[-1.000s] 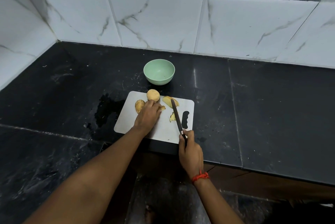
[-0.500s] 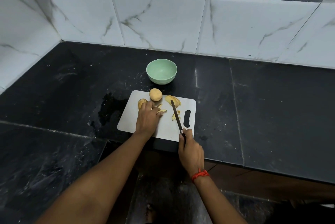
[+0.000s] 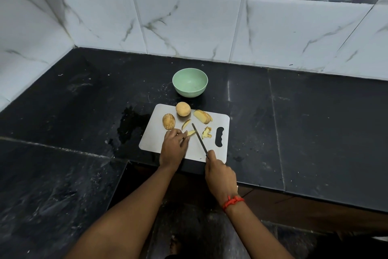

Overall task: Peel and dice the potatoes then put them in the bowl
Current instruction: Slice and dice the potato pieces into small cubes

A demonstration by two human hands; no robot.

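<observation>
Dicing is judged barely begun. On the cutting board (image 3: 154, 140) one round potato (image 3: 183, 108) looks peeled, the spotted potato (image 3: 168, 121) keeps its skin, and the slices (image 3: 202, 116) are undiced. The left hand (image 3: 174, 147) pinches a wedge (image 3: 191, 132). The right hand (image 3: 220, 177) grips the knife (image 3: 199, 138), blade alongside. The bowl (image 3: 189, 93) beyond holds nothing.

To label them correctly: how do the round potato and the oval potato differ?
The round potato is smooth and pale; the oval potato is brownish with dark spots. The round potato lies nearer the bowl; the oval potato lies nearer the left hand. Both rest on the cutting board.
</observation>
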